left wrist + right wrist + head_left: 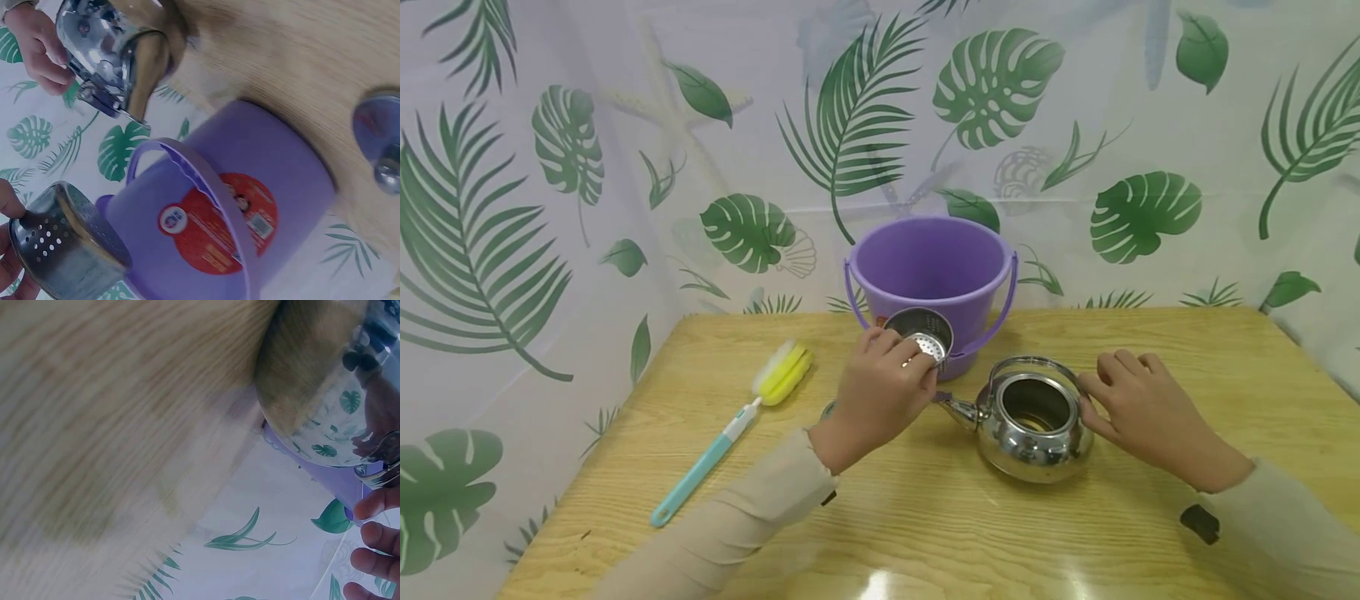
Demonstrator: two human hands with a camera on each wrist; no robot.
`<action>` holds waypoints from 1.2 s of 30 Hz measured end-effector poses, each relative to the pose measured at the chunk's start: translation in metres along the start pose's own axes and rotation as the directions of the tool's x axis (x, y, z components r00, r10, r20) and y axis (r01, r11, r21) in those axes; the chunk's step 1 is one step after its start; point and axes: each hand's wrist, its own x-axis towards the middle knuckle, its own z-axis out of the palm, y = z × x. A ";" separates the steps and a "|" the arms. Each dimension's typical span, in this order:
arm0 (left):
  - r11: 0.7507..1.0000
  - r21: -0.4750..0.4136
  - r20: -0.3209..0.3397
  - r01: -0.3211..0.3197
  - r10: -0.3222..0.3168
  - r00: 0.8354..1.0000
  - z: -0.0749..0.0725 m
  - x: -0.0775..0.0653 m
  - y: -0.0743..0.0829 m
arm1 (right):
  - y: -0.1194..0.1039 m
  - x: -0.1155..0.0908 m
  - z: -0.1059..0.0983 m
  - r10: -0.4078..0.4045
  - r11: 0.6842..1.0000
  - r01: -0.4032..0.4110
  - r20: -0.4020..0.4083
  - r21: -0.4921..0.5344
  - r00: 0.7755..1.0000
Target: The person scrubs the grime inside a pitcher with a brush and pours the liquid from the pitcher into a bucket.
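Observation:
My left hand (880, 387) holds a metal strainer basket (69, 240) with a perforated base, raised in front of the bucket; its open end is turned away from the palm. Right of it, a shiny steel kettle (1036, 450) stands lidless on the table, its spout pointing left and its hoop handle (1033, 362) up. My right hand (1150, 417) pinches the kettle at the right foot of the handle, thumb and forefinger close to the rim. The kettle lid (380, 144) with its round knob lies on the table, mostly hidden behind my left hand in the head view.
A purple bucket (917, 312) with its handle hanging down stands behind the strainer, near the table's back edge. On the left lies a sponge brush (730, 433) with a yellow-and-white head and turquoise handle. A leaf-printed cloth (880, 150) hangs behind the wooden table (925, 533).

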 end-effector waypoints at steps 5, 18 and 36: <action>1.000 -0.006 0.049 0.018 -0.018 0.999 0.000 -0.015 -0.011 | -0.001 -0.001 0.001 0.006 1.000 -0.006 0.004 -0.004 1.000; 0.999 -0.014 0.102 0.033 -0.032 0.994 0.009 -0.050 -0.018 | 0.000 -0.002 0.002 0.011 1.000 -0.011 0.003 -0.002 1.000; 0.999 -0.052 0.254 -0.004 0.017 0.967 0.029 -0.062 -0.003 | -0.001 -0.001 0.001 0.009 1.000 -0.009 -0.002 0.006 1.000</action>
